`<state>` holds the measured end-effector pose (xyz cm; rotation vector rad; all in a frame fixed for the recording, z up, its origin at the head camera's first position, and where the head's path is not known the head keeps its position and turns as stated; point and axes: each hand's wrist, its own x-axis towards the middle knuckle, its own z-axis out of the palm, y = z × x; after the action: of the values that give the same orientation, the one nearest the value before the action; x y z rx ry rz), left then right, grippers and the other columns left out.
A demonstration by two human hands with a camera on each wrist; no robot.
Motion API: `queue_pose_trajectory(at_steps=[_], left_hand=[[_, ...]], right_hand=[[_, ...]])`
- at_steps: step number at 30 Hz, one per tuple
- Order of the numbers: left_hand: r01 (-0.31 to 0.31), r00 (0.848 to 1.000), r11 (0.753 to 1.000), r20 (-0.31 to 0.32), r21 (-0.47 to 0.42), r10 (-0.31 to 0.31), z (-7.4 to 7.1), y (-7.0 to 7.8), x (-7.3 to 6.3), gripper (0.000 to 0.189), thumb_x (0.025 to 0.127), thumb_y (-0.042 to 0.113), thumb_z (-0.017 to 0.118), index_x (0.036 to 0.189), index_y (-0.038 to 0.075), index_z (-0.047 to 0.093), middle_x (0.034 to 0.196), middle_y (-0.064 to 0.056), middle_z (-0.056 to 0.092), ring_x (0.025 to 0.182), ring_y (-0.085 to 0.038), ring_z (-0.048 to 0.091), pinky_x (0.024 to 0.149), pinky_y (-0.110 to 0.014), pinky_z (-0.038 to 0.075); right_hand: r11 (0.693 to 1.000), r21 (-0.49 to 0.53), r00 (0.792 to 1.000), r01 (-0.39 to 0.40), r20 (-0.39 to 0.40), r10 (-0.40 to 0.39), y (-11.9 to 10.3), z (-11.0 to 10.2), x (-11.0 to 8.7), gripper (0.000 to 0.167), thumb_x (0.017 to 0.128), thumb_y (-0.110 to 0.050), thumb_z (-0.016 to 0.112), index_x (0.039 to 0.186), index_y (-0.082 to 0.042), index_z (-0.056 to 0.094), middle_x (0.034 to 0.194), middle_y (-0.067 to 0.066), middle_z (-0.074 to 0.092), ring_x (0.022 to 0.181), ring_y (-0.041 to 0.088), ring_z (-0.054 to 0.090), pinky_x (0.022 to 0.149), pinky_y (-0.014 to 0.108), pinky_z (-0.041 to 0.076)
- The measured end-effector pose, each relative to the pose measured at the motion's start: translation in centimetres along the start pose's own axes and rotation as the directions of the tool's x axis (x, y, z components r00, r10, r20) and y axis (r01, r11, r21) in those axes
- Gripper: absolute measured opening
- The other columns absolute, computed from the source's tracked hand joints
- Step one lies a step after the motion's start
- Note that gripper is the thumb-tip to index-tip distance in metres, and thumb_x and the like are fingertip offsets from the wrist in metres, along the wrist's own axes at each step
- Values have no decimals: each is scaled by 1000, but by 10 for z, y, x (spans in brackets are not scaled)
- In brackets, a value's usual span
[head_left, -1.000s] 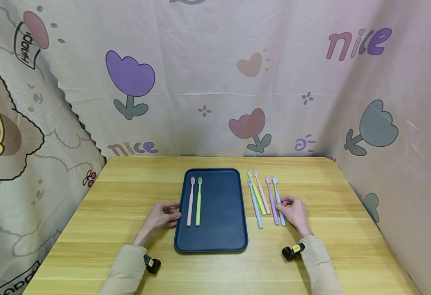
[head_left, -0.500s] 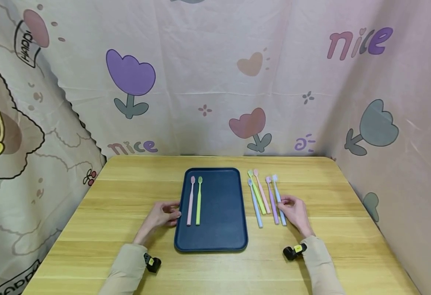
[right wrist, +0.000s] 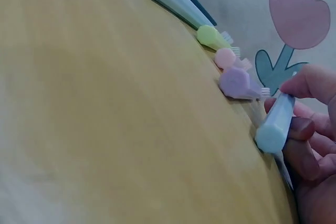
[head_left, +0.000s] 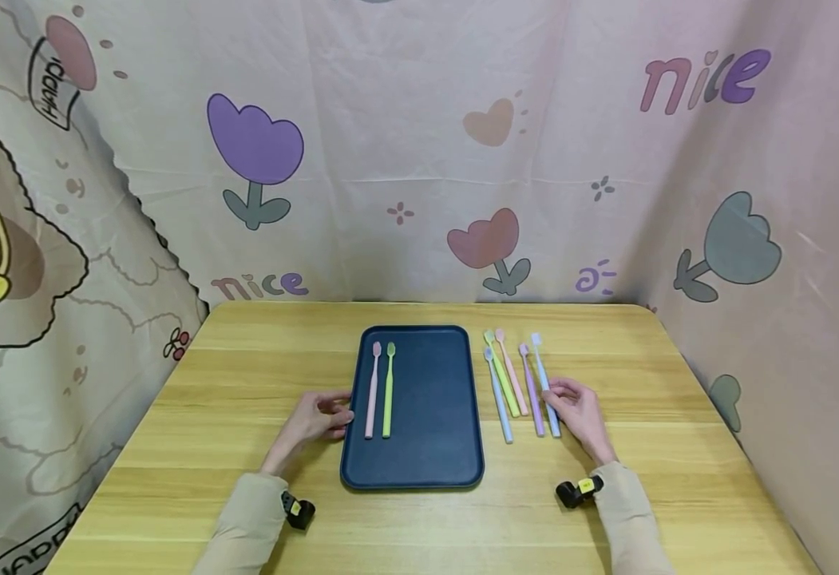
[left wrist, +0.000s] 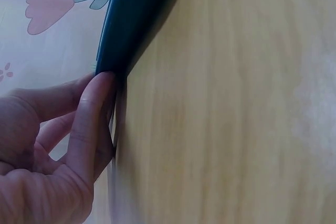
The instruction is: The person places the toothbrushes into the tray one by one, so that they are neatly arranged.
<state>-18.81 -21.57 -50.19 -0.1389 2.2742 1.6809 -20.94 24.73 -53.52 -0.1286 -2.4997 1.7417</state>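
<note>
My left hand [head_left: 316, 416] is at the left rim of a dark blue tray [head_left: 437, 455], and in the left wrist view its thumb and fingers pinch the tray's edge [left wrist: 118, 30]. Lying side by side on the tray are a pink toothbrush [head_left: 372, 395] and a green toothbrush [head_left: 388, 395]. My right hand [head_left: 580, 411] pinches the handle of the rightmost light blue toothbrush [head_left: 542, 371]. The right wrist view shows that blue handle [right wrist: 278, 124] between thumb and fingers, its end just above or on the table; I cannot tell which.
Left of the held one, on the wooden table [head_left: 419, 535], lie a purple toothbrush [head_left: 532, 395], a pink toothbrush [head_left: 512, 375], a green toothbrush [head_left: 505, 383] and another blue toothbrush [head_left: 500, 399]. A printed curtain [head_left: 362, 144] hangs behind the table and along its sides.
The held blue toothbrush has shifted slightly, its head end moving up and away from the purple one. My right hand has moved a little to the right. My left hand stays at the tray.
</note>
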Motion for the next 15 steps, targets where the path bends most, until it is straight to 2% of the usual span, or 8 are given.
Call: queue_pose_trajectory(at_steps=[4, 7, 10, 15], left_hand=[[-2, 1000, 1000, 0, -2, 2, 0, 0, 0, 51, 92, -2, 69, 140, -9, 53, 93, -12, 65, 70, -11, 66, 63, -26, 63], [-2, 1000, 1000, -5, -1, 2, 0, 0, 1, 50, 92, -2, 68, 139, -9, 54, 93, -12, 66, 70, -11, 66, 63, -26, 63], [-1, 1000, 1000, -7, 2, 1, 0, 1, 1, 50, 92, -3, 68, 139, -9, 54, 93, -12, 66, 70, -11, 66, 63, -25, 63], [3, 1000, 1000, -9, 6, -3, 0, 1, 1, 50, 92, -3, 68, 139, -9, 54, 93, -12, 65, 71, -11, 66, 64, -25, 63]], right_hand=[[996, 60, 998, -67, 16, 66, -3, -2, -1, 40, 92, -11, 71, 125, 8, 62, 87, -11, 71, 78, -5, 64, 67, 12, 54], [988, 99, 993, -115, 31, 112, -6, -3, -1, 42, 93, -13, 70, 127, 8, 60, 83, -19, 69, 74, -3, 61, 61, 14, 51], [978, 144, 988, -151, 49, 146, -8, -4, -2, 43, 93, -13, 70, 128, 9, 59, 80, -21, 68, 68, -3, 58, 57, 13, 49], [967, 201, 986, -154, 87, 139, -15, -6, -4, 43, 93, -14, 71, 128, 9, 58, 84, -18, 70, 66, -2, 58, 57, 13, 50]])
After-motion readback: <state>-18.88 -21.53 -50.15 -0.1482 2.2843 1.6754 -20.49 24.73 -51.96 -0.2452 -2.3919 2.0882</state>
